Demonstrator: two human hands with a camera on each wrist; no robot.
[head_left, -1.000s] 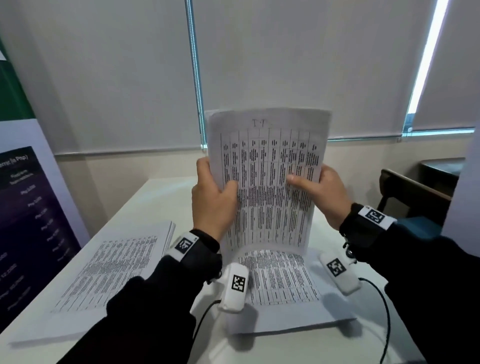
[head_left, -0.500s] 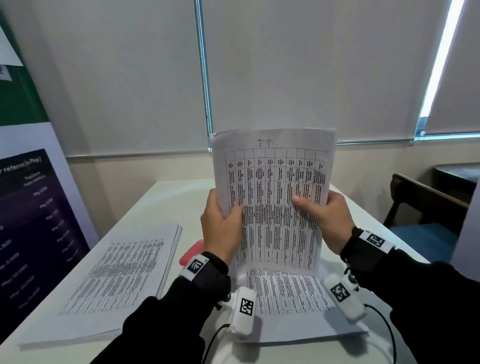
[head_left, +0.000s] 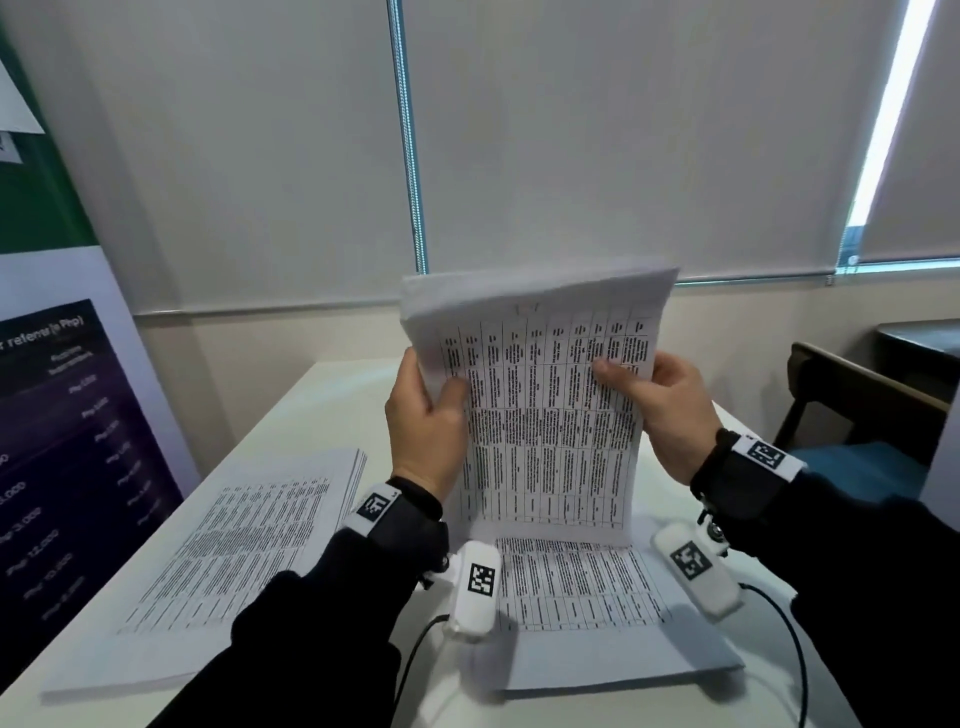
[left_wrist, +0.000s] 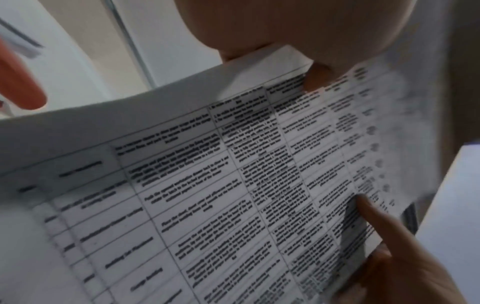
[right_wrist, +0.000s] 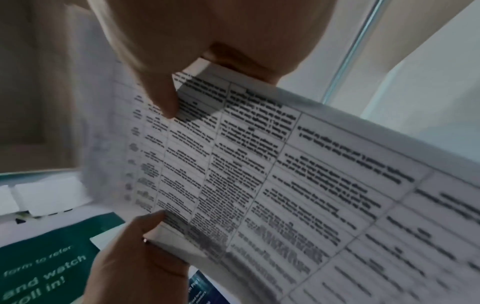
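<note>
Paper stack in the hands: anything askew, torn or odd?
No tears show. The stack, gripped at its sides by the left hand and right hand, stands on edge on a sheet; its top bows a little.

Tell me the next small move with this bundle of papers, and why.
Probably tap the bundle of papers lightly down on the sheet lying beneath it, to square the edges. The left hand and right hand grip its two sides. It stands upright with its lower edge at or just above that sheet, and its top curls over, showing the pages' edges.
</note>
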